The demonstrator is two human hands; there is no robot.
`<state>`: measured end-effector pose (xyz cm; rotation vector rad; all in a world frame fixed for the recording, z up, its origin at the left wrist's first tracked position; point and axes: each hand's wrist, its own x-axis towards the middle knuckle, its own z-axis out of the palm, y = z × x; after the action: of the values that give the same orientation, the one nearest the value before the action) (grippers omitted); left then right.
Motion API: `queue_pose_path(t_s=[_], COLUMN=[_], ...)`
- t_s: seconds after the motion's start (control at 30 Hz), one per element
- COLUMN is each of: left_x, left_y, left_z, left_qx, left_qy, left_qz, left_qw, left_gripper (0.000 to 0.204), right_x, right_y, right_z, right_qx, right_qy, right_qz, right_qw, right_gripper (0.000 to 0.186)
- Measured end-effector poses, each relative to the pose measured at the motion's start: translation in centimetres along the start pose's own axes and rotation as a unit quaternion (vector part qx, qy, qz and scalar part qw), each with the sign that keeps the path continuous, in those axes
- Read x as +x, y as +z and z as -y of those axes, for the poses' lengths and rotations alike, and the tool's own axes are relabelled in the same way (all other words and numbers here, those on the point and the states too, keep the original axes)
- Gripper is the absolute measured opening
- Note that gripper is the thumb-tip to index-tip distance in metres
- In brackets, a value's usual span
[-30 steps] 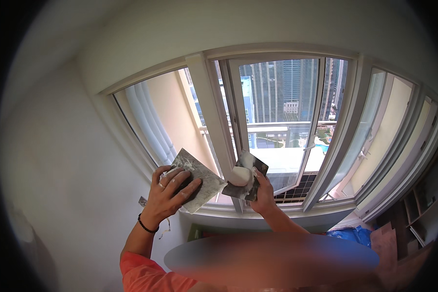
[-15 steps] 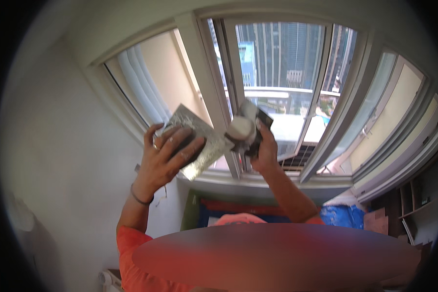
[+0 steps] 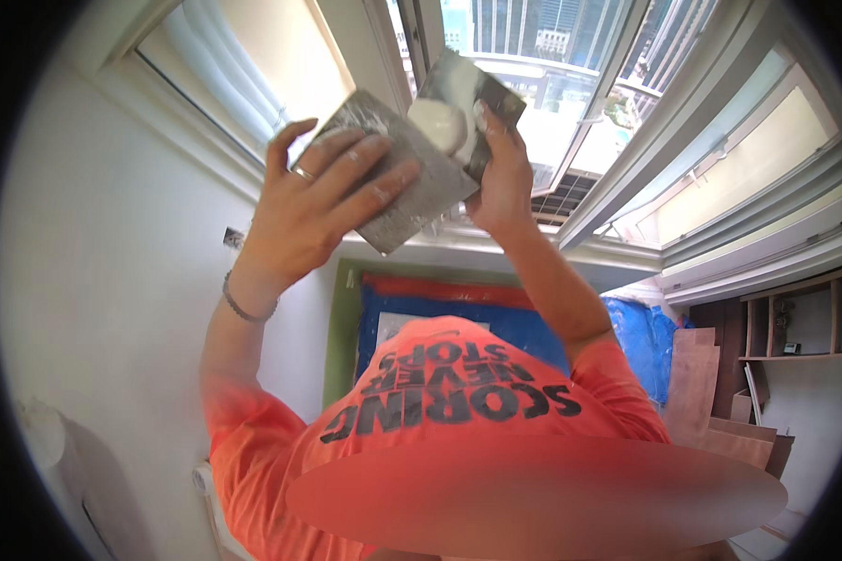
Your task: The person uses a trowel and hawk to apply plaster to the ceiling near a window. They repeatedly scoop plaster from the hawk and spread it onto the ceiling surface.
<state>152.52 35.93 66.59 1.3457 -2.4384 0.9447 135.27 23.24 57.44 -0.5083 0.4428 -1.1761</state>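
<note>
My left hand [image 3: 313,201] is raised before the window and grips a flat grey metal plate [image 3: 416,201], fingers spread across its face; there is a ring on one finger and a bracelet on the wrist. Right beside it my right hand [image 3: 505,173] holds a second metal plate [image 3: 482,89] smeared with white. A lump of white putty [image 3: 437,122] sits on that second plate. The two plates overlap at their edges, just in front of the white window frame [image 3: 393,56].
A white wall [image 3: 103,280] runs on the left. Below the sill lies a blue sheet [image 3: 458,313] on the floor. At the right stand plywood boards [image 3: 697,383] and a wooden shelf [image 3: 795,323]. An orange shirt [image 3: 458,411] fills the lower view.
The view has tipped downward, so both hands with their plates now appear higher and larger. The plates stay together and the orange shirt has come into sight.
</note>
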Motion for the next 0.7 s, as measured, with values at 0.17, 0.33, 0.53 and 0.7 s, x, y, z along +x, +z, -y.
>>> queue_pose_path(t_s=[0.17,0.33,0.53,0.7], left_x=[0.1,0.3,9.6,23.4], left_y=[2.0,2.7,1.1,-7.6], left_z=[0.9,2.7,7.7,14.5], left_qx=[-0.056,-0.141,-0.544,-0.713], left_qy=[0.033,0.008,-0.208,0.049], left_qz=[0.014,-0.040,-0.514,-0.563], left_qw=[0.998,0.989,0.630,0.415], left_gripper=[0.054,0.062,0.024,0.044], right_x=[2.2,2.4,1.4,-1.5], right_y=[-2.6,-3.1,-5.3,-6.5], right_z=[-1.2,2.5,6.2,7.7], right_qx=[-0.091,0.008,0.014,-0.009], right_qy=[-0.139,-0.112,-0.217,-0.257], right_qz=[0.014,-0.078,-0.076,-0.081], right_qw=[0.986,0.991,0.973,0.963], right_gripper=[0.037,0.035,0.036,0.040])
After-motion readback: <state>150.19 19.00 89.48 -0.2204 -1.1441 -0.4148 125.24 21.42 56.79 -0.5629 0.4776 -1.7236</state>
